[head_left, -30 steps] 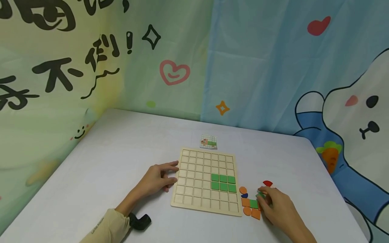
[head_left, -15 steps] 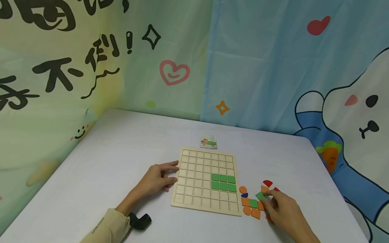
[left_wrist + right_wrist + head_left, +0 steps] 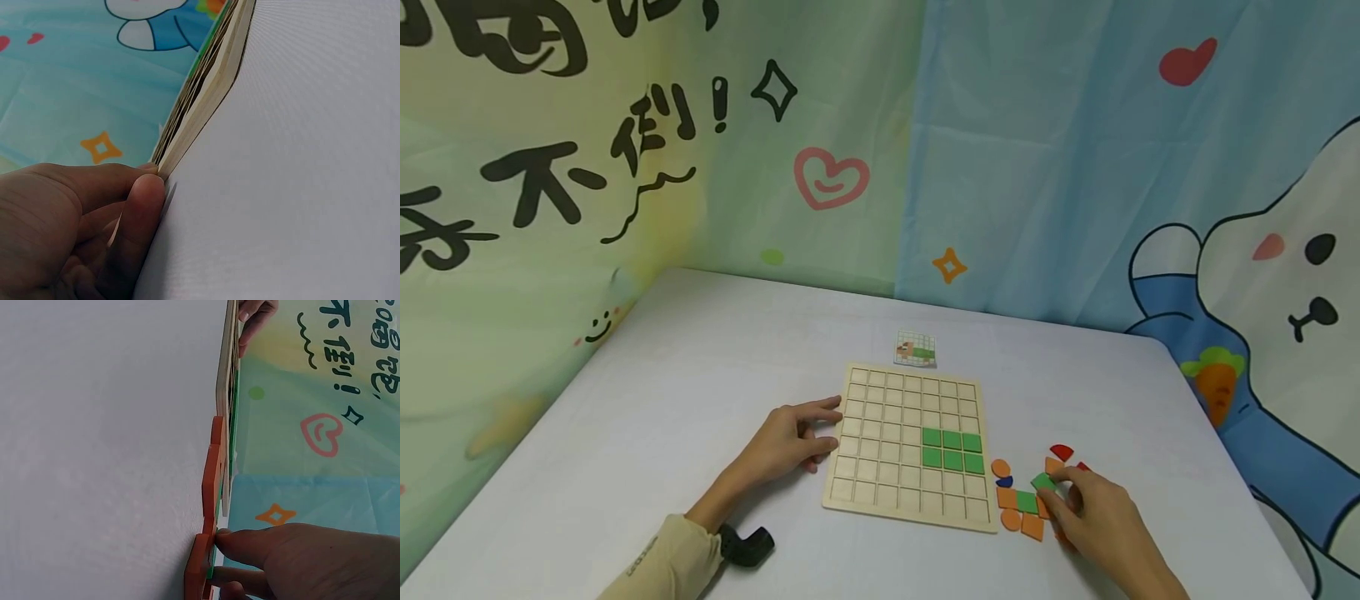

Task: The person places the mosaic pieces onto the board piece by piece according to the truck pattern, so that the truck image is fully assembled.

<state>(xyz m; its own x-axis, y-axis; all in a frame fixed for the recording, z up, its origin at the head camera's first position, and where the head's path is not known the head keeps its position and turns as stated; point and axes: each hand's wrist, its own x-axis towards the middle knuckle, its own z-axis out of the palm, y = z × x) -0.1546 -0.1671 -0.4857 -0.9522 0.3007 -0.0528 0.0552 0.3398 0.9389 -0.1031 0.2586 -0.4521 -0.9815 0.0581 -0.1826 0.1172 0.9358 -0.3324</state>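
grid board (image 3: 872,454) on the table (image 3: 760,333), card (image 3: 915,349) just behind it, loose pieces (image 3: 1027,502) to its right

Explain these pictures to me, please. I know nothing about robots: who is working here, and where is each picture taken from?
No robot shows here: a person works with two bare hands, the left grip and the right grip. The wide view comes from a camera worn on the head; each close view comes from a camera worn on one wrist.

On the white table lies a pale board divided into squares, with six green tiles on it. Beyond it is a small picture card. To its right are loose pieces, such as an orange square and a red piece.

The left grip touches the board's left edge. The right grip pinches another green tile; whether it is lifted is hard to tell.
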